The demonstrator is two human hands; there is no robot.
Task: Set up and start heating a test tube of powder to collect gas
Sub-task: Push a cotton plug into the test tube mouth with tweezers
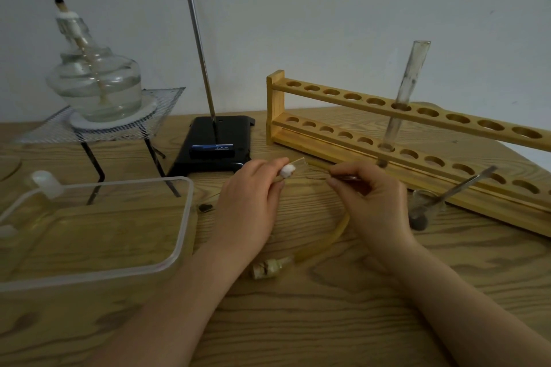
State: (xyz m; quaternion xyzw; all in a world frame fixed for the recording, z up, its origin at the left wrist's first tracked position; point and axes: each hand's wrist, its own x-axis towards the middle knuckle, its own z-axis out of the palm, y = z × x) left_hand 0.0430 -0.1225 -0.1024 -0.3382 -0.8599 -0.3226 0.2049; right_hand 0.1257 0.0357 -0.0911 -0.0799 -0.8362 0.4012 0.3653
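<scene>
Two hands: both worked over the wooden table (328, 322), close together in front of the stand base
Left hand (250, 202): curled round a glass tube (295, 164) lying nearly flat, with a white cotton wad (288, 170) at the fingertips by the tube's mouth
Right hand (369, 197): pinched a thin metal tool (343, 177) whose tip pointed toward the wad; whether it was tweezers or a rod could not be told
Test tube (407, 89): stood tilted in the wooden rack (447, 125), in a hole near the middle, dark powder at its bottom
Rack: lay on the table behind and to the right of the hands, two rows of round holes
Rubber tubing (334, 235): yellowish, curved under the right hand to a stopper (267, 269) lying on the table between the forearms
Spoon (456, 189): metal, rested in a small glass container (425, 202) in front of the rack
Alcohol lamp (94, 80): glass, uncapped, charred wick, sat on a wire gauze (155, 116) over a black tripod, far left
Retort stand (213, 143): black base with an upright rod, clamp at the top edge; a blue label on the base read "QUALITY", the smaller line beneath unreadable
Clear tray (179, 217): plastic, at the left, near the left forearm
</scene>
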